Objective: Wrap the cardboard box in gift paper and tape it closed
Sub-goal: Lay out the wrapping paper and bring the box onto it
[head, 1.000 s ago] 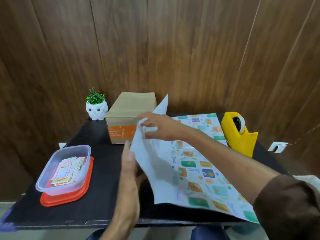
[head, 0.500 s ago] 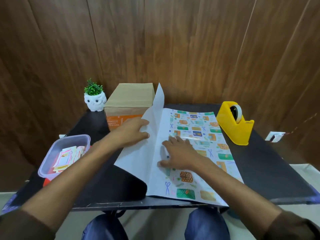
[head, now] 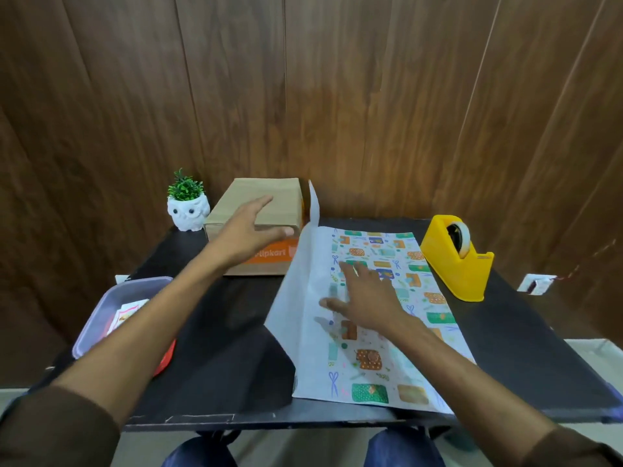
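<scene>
A brown cardboard box [head: 269,203] with an orange printed front stands at the back of the black table [head: 229,348]. My left hand [head: 251,230] is stretched out over the box's front top edge, fingers straight, thumb toward the front face. The patterned gift paper [head: 381,318] lies flat to the right of the box, its white left flap [head: 296,298] standing up. My right hand [head: 364,298] lies flat on the paper with fingers spread. A yellow tape dispenser [head: 455,257] sits at the paper's right.
A white owl pot with a green plant [head: 187,207] stands left of the box. A clear plastic tub of cards [head: 114,311] sits on a red lid at the table's left edge. A wooden wall closes the back.
My left hand has left the paper's white flap and reached forward to the box. My right hand stays flat on the paper, which has opened out further.
</scene>
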